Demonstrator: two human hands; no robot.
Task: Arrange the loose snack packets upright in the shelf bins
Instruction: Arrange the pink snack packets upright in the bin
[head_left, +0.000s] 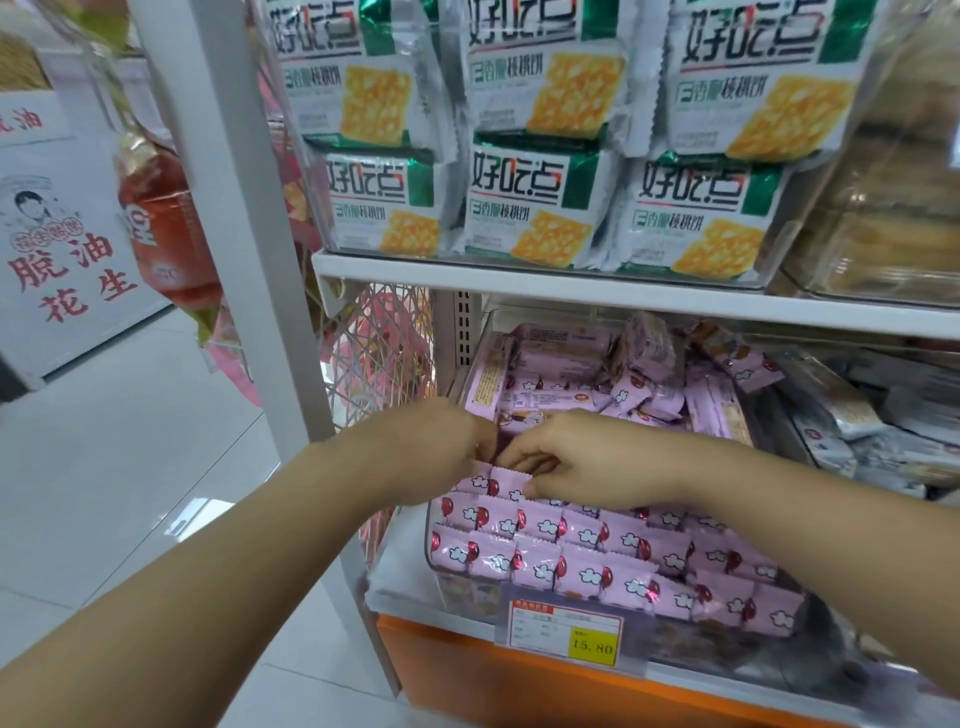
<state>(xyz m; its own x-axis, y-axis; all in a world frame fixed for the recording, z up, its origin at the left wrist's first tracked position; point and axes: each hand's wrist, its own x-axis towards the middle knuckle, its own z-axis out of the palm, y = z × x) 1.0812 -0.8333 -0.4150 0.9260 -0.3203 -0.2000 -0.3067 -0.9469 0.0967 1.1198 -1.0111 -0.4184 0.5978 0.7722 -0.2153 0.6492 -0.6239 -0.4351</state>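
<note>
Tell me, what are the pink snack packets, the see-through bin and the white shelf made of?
The pink packets look like thin glossy plastic film: they shine, crinkle and have zigzag ends. The bin seems hard clear plastic; packets show through its shiny wall. The shelf edge is probably white painted metal, smooth and dull.

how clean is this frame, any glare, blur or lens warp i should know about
Head view: wide-angle warp tilts the white shelf post; light glares off the floor tiles and the foil cracker packs; the left hand and right hand look slightly soft, the pink packets and price tag sharper; lighting is even, with no hard shadows.
</note>
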